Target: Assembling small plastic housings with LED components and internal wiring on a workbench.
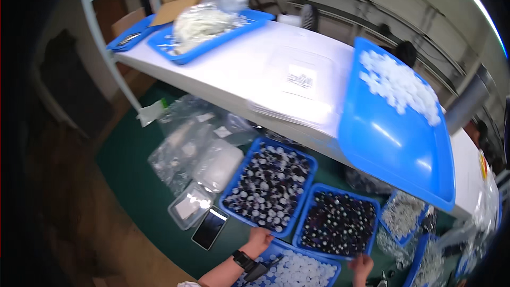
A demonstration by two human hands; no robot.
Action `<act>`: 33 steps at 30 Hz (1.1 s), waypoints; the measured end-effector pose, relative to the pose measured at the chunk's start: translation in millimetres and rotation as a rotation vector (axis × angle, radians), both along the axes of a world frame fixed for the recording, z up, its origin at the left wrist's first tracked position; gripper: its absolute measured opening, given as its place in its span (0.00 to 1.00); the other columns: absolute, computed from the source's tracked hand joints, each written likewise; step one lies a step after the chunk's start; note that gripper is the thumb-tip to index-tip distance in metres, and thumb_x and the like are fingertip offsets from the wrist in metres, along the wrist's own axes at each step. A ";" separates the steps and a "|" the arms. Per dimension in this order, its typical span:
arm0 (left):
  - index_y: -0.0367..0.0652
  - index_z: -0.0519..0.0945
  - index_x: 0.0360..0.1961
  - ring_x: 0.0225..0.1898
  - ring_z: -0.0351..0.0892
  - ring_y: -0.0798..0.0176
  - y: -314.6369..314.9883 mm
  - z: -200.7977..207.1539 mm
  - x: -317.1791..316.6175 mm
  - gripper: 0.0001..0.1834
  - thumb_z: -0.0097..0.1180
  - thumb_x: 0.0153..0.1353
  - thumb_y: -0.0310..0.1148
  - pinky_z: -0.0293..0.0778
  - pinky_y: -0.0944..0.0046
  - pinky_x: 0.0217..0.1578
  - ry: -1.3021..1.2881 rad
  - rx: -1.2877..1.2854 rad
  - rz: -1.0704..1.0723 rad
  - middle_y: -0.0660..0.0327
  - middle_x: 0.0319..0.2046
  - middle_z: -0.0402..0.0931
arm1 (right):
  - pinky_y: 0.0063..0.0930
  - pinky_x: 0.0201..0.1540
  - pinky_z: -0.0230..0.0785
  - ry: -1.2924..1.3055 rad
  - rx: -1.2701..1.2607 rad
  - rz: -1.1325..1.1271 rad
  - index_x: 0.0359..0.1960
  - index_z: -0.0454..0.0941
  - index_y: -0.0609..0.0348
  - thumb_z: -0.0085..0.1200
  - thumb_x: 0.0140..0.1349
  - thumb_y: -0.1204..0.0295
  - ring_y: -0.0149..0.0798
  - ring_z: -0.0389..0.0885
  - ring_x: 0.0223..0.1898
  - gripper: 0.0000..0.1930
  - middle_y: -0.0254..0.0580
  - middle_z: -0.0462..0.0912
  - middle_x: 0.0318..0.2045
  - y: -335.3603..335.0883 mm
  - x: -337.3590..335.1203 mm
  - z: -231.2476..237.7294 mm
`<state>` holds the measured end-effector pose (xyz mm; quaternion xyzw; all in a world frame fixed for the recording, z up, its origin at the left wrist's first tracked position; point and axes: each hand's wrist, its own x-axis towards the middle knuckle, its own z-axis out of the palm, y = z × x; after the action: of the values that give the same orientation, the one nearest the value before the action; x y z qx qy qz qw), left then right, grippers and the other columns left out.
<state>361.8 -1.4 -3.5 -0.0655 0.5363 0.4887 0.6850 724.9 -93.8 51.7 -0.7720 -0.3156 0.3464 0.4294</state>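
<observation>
My left hand, with a black watch on the wrist, is closed at the near edge of a blue tray full of small black and white round pieces. What its fingers hold, if anything, is hidden. My right hand is closed by the near right corner of a second blue tray, which holds dark round pieces with pale dots. I cannot make out what is in those fingers. Between my hands, closest to me, lies a blue tray of white discs, with a black tool across its left part.
A phone and a clear plastic box lie left of the trays, with clear bags behind. Above the green table, a white shelf carries a large blue tray jutting over its front edge.
</observation>
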 end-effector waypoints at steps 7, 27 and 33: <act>0.32 0.67 0.18 0.27 0.68 0.58 -14.8 15.5 -31.3 0.07 0.45 0.44 0.10 0.71 0.55 0.37 -0.047 0.050 0.087 0.53 0.24 0.66 | 0.44 0.34 0.68 0.061 -0.066 0.110 0.42 0.69 0.59 0.48 0.57 0.69 0.49 0.76 0.30 0.12 0.45 0.78 0.28 -22.9 10.2 16.1; 0.36 0.71 0.19 0.31 0.75 0.57 -1.6 34.4 -36.1 0.05 0.48 0.49 0.18 0.73 0.56 0.44 -0.202 0.004 -0.197 0.54 0.24 0.73 | 0.30 0.32 0.80 0.729 0.128 -0.628 0.47 0.62 0.60 0.48 0.60 0.75 0.35 0.74 0.26 0.14 0.37 0.70 0.31 -0.6 -27.2 -54.7; 0.34 0.71 0.21 0.32 0.76 0.57 4.6 34.8 -37.0 0.03 0.48 0.49 0.18 0.73 0.56 0.43 -0.120 -0.036 -0.334 0.52 0.25 0.74 | 0.30 0.28 0.79 0.680 0.035 -0.488 0.46 0.59 0.62 0.48 0.60 0.74 0.41 0.77 0.27 0.15 0.43 0.72 0.33 7.3 -21.7 -41.4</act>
<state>324.8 3.1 31.3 -0.0167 0.5065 0.3536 0.7862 703.2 -86.5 10.3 -0.6585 0.0305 0.4640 0.5917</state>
